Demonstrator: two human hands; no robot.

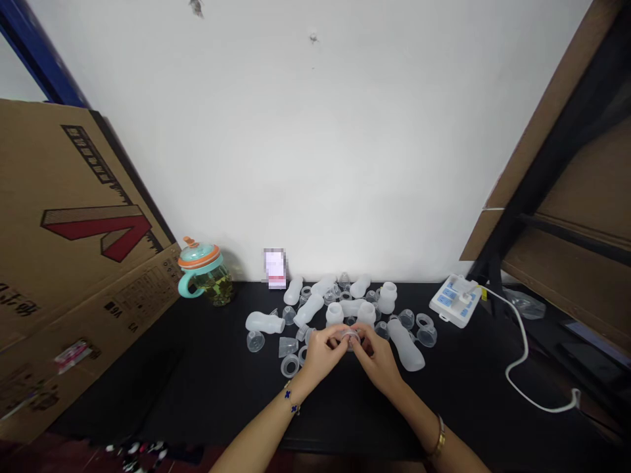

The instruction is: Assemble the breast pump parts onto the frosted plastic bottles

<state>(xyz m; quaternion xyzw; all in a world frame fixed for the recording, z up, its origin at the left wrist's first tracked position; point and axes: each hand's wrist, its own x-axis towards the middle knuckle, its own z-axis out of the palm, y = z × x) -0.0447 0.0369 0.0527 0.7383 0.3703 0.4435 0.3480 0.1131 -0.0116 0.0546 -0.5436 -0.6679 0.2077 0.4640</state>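
Note:
My left hand point(323, 355) and my right hand point(377, 358) meet at the front of a group of baby bottle parts. Between their fingertips they grip a small clear bottle collar ring point(351, 336); whether a nipple sits in it I cannot tell. Just behind my fingers stand two frosted white bottles point(334, 314). To the right of my right hand a frosted bottle point(407, 347) lies on its side. Left of my left hand are a loose collar ring point(290, 366) and a clear cap point(288, 346). Another bottle point(265, 322) lies farther left.
A teal-lidded jug point(207, 272) with leaves in liquid stands at the back left of the black table point(197, 387). A phone point(275, 269) leans on the wall. A power strip point(456, 300) with a white cable point(523, 341) is at right. Cardboard point(89, 263) walls the left side.

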